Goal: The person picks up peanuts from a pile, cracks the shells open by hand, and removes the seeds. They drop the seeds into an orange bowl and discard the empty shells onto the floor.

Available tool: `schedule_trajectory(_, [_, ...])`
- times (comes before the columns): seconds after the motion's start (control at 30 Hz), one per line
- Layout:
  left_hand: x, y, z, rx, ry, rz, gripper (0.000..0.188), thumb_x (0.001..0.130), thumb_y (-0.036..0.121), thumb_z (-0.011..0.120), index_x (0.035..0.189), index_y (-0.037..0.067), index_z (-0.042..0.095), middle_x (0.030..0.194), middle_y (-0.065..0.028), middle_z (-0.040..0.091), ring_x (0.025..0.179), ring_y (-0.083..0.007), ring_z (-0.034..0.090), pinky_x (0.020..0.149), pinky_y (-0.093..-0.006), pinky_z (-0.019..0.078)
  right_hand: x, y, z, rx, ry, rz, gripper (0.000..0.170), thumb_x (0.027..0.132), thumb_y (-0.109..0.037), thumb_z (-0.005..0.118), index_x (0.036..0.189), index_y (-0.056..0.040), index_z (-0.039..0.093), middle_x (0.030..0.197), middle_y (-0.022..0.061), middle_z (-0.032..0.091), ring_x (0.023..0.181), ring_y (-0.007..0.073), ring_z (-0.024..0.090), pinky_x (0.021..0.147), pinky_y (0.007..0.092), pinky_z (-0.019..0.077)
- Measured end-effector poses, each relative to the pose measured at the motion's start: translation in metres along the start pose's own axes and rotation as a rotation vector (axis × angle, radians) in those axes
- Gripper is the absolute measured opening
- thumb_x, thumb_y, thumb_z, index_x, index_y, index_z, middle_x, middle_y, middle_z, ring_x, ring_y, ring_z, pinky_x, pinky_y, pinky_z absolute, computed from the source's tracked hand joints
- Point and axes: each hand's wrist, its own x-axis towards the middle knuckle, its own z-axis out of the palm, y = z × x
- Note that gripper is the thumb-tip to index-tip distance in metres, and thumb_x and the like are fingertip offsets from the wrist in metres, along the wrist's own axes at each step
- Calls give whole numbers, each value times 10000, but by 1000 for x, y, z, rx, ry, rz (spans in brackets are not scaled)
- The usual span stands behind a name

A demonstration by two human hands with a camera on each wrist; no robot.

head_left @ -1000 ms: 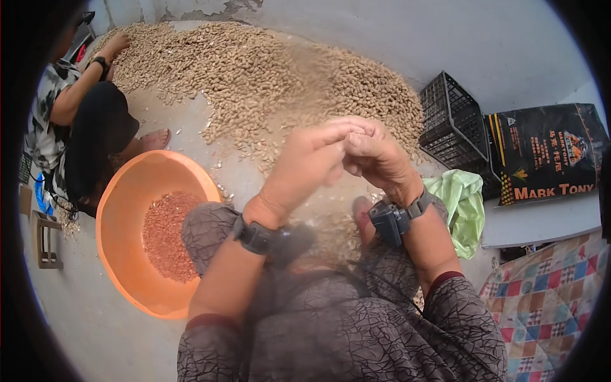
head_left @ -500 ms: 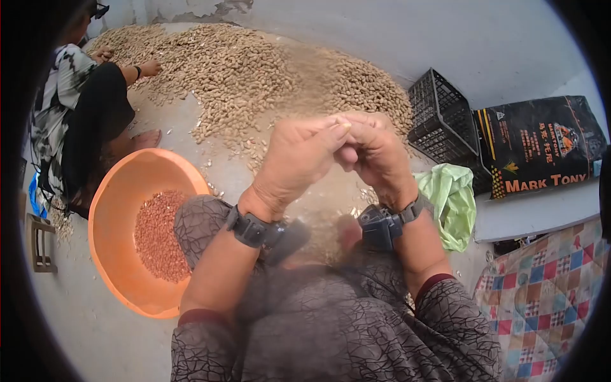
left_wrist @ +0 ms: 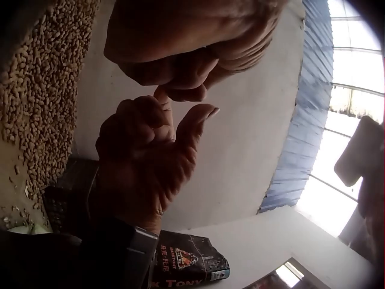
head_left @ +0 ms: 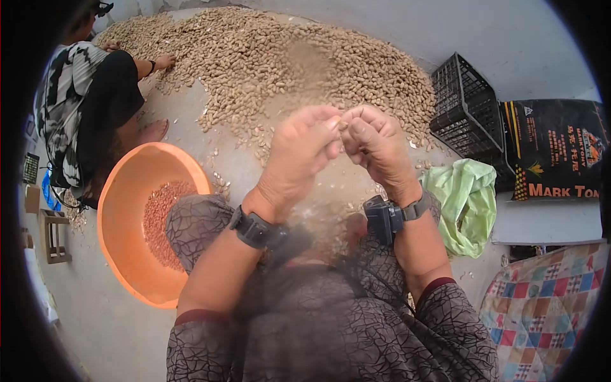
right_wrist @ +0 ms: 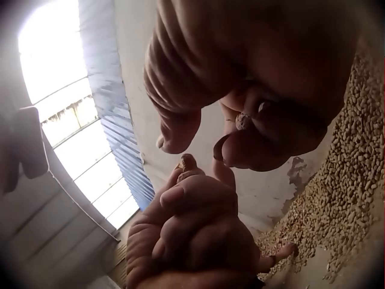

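Both hands meet in front of the chest, fingertips close together. My left hand [head_left: 296, 149] pinches a peanut [right_wrist: 187, 161] between thumb and finger; its tan end pokes up in the right wrist view. My right hand [head_left: 382, 149] faces it with curled fingers, and a peanut [right_wrist: 243, 121] shows tucked among them. In the left wrist view the right hand [left_wrist: 144, 156] has its thumb raised, below the darker left hand [left_wrist: 186, 42]. A large pile of unshelled peanuts [head_left: 254, 57] spreads on the floor beyond the hands.
An orange basin [head_left: 118, 210] holding shelled red peanuts [head_left: 162, 223] stands by the left knee. Another person [head_left: 83, 95] sits at the far left, reaching to the pile. At the right are a black crate [head_left: 464, 105], green bag [head_left: 461, 210], black sack [head_left: 554, 153] and patchwork cloth [head_left: 541, 305].
The hands, overlapping at the fingertips before, have drawn slightly apart, and a peanut now shows between them. The other person has bent forward, hand at the pile. The head view has shifted slightly.
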Motion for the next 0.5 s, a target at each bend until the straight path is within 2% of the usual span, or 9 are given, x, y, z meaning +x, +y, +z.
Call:
schedule_trajectory(0.13, [5,-7,-3,24,-21,-29,236,940,215,496,1018,-2,543,671,-26,550,423,-9,337,383,-135,255,2,3,7,-62,64,-14,204,869,-208,610,797,-18,587,601,-2,534,508,46,468,450,187,371])
schedule_trajectory(0.2, [7,-10,-8,19,30,-90,266,927,275,512,915,14,559,621,2,517,470,-37,391,419,-169,286,6,7,6,-142,201,-116,196,862,-161,615,734,-17,583,581,0,543,512,43,478,449,196,374])
schedule_trajectory(0.23, [8,-10,-8,19,30,-96,266,927,275,512,915,14,559,621,2,517,470,-37,391,419,-169,286,7,10,6,-140,204,-113,196,862,-161,615,734,-17,583,581,0,543,512,43,478,449,196,374])
schedule_trajectory(0.3, [9,-9,-9,160,81,-208,372,938,371,481,815,28,554,603,-5,510,456,-44,385,405,-182,286,11,16,7,-265,308,-181,202,856,-138,620,704,-14,570,572,2,553,512,40,479,443,207,370])
schedule_trajectory(0.43, [10,-14,-14,163,52,-185,419,942,403,458,770,32,552,599,-6,510,449,-50,381,396,-192,285,12,24,19,-246,331,-215,211,853,-121,618,685,-12,553,579,9,568,508,43,471,440,218,367])
schedule_trajectory(0.5, [12,-15,-17,220,83,-145,493,929,483,446,784,25,555,595,-15,496,417,-34,338,366,-159,251,13,24,21,-257,306,-224,213,861,-107,605,681,-15,539,590,20,579,512,47,500,440,213,388])
